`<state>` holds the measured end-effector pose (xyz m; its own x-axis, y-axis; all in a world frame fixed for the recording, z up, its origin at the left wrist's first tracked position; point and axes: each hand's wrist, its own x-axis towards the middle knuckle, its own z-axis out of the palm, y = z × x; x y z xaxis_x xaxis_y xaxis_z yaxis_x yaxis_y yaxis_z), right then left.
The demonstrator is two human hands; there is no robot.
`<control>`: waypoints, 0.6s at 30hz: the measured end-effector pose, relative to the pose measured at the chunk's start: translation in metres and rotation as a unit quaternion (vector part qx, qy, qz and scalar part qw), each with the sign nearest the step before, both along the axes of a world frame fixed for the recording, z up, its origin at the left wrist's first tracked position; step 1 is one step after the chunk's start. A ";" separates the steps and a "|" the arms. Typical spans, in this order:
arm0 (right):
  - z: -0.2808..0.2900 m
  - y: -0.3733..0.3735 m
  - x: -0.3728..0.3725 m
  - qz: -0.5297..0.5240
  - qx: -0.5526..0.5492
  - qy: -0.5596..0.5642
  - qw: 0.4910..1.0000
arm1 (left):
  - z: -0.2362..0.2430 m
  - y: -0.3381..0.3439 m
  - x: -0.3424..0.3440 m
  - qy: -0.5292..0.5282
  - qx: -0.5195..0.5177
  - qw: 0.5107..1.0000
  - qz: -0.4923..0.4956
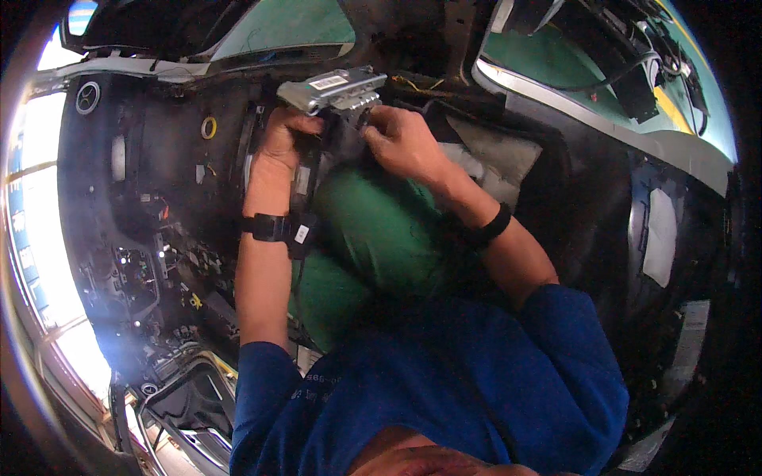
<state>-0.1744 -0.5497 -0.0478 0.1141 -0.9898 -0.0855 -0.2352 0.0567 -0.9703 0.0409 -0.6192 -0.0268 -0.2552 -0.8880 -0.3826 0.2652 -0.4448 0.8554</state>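
The metal control module sits at twelve o'clock, left hand just below at eleven, right hand at one; a yellow ring lies well toward nine

The silver metal module and black bracket crowd both hands; open room lies over the green panel.

Two hands: left hand, right hand; two black wristbands; one silver module, possibly more hidden.

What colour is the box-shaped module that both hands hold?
The module is silver-grey metal with a small white label, seen in the head view.
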 end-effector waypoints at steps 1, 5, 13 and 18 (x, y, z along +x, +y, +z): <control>-0.003 -0.002 0.002 0.020 -0.008 0.012 1.000 | 0.004 -0.004 0.001 -0.044 -0.005 0.998 -0.048; -0.021 -0.012 0.001 0.036 0.076 -0.061 0.995 | 0.012 -0.018 0.002 -0.141 0.009 0.979 -0.145; -0.056 -0.039 0.002 0.023 0.091 -0.229 0.969 | -0.011 -0.046 -0.019 -0.040 0.006 0.986 -0.163; -0.064 -0.041 -0.006 0.029 0.136 -0.256 0.957 | -0.020 -0.054 -0.029 0.004 0.052 0.992 -0.113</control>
<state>-0.1807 -0.5903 -0.1119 0.2646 -0.9292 -0.2580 0.2560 0.3256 -0.9102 0.0117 -0.6732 -0.0472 -0.4475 -0.7632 -0.4660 0.1556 -0.5797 0.7999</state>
